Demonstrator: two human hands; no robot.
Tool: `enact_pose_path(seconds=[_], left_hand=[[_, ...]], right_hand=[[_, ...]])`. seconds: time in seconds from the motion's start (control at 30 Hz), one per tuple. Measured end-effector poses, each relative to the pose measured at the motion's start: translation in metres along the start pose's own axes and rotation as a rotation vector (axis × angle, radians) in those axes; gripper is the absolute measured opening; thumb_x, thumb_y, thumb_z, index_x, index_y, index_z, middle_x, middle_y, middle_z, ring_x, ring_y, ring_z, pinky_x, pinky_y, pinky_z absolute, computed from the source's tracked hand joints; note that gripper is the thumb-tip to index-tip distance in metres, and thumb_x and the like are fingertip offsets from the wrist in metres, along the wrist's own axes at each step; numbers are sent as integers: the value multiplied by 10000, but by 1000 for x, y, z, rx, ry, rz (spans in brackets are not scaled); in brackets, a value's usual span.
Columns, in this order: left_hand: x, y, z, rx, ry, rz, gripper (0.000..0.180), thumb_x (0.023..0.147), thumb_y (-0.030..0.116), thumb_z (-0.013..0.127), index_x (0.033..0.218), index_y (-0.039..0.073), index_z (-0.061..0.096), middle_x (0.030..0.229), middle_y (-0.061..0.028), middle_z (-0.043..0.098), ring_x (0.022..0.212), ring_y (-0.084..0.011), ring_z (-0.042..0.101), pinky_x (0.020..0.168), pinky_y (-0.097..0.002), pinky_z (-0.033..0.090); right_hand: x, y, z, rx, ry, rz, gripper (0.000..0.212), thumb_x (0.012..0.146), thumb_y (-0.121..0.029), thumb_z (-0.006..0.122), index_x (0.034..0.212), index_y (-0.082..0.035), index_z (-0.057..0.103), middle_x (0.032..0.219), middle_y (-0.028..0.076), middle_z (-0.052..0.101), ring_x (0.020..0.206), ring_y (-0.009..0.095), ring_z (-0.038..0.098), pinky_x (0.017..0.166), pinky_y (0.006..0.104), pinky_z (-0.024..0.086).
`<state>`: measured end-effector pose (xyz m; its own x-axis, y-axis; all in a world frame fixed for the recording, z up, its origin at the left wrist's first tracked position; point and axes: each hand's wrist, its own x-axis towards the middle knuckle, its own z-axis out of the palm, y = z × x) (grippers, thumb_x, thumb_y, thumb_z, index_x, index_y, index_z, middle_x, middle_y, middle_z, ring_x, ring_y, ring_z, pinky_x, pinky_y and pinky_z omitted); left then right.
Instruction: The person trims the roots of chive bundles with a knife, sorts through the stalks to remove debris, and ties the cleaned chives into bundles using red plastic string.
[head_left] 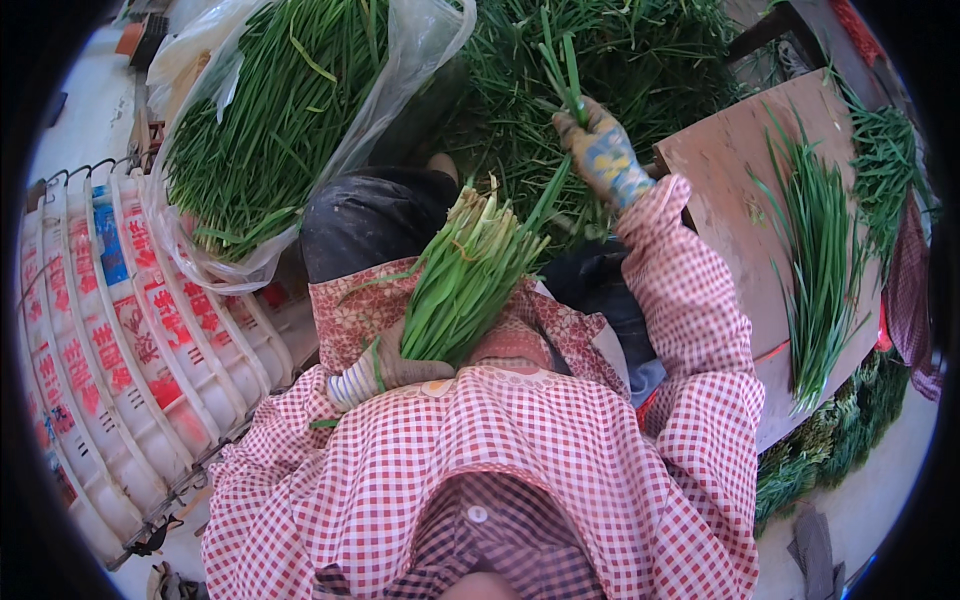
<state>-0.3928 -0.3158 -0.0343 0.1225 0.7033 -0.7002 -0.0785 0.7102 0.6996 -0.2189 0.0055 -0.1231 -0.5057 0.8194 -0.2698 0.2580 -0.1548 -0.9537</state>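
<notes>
1. Lit moderately bright by soft, diffuse light; source not visible.
2. Brightest, nearly washed out, on the pale surface [95, 90] at upper left; also pale on the floor [880, 470] at lower right.
3. Darkens to deep shadow within the leaf pile [640, 50] and across the dark trousers [365, 220].
4. Shows sheen on the clear plastic bag [435, 55].
5. Blurs slightly just below the right hand [605, 160].
6. Bows the crate [130, 330] edges; falls to black beyond a bluish circular rim.

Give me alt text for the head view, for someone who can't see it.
The left hand holds a thick bundle of green leaves over the lap; the right hand grips a smaller bunch near a loose pile. Upper left, a clear bag holds more greens; at right, a board bears another bunch.
</notes>
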Motion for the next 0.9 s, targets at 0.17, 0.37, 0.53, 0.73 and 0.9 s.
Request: enact_pose_path(seconds=[0.17, 0.37, 0.53, 0.73, 0.9], left_hand=[[1, -2, 5, -63, 22, 44, 903, 671, 231, 868, 1391, 40, 358, 1344, -99, 509, 1227, -205, 484, 1027, -370, 395], [2, 8, 7, -160, 39, -54, 818, 692, 167, 848, 1367, 39, 406, 1325, -100, 530, 1196, -194, 516, 1014, -361, 418], [5, 11, 8, -150, 99, -101, 877, 653, 183, 877, 1375, 46, 398, 1319, -80, 537, 1193, -187, 515, 1015, -368, 415], [1, -2, 19, -349, 217, 2, 928, 608, 162, 897, 1375, 34, 390, 1311, -87, 539, 1222, -192, 489, 1050, -363, 375], [7, -28, 12, -214, 141, -149, 973, 597, 268, 905, 1372, 14, 375, 1322, -107, 528, 1227, -196, 487, 1050, -365, 378]], right_hand=[[-23, -45, 15, 16, -630, 287, 398, 870, -243, 691, 1216, -80, 583, 879, 7, 617, 764, 94, 557, 634, 225, 448], [-21, -19, 52, 192, -720, 284, 285, 870, -189, 666, 1110, -43, 616, 968, 91, 674, 858, 169, 646, 770, 304, 529], [36, 11, 44, -623, -162, -334, 148, 863, -168, 614, 979, -75, 624, 922, 181, 654, 830, 335, 645, 712, 395, 520], [91, 8, 12, -609, 32, -314, 288, 891, -50, 529, 1169, -105, 583, 963, 116, 667, 838, 241, 644, 712, 348, 534], [3, -89, 59, -665, -981, -404, 348, 819, -270, 676, 1107, -82, 625, 953, 137, 658, 955, 327, 623, 813, 402, 497]])
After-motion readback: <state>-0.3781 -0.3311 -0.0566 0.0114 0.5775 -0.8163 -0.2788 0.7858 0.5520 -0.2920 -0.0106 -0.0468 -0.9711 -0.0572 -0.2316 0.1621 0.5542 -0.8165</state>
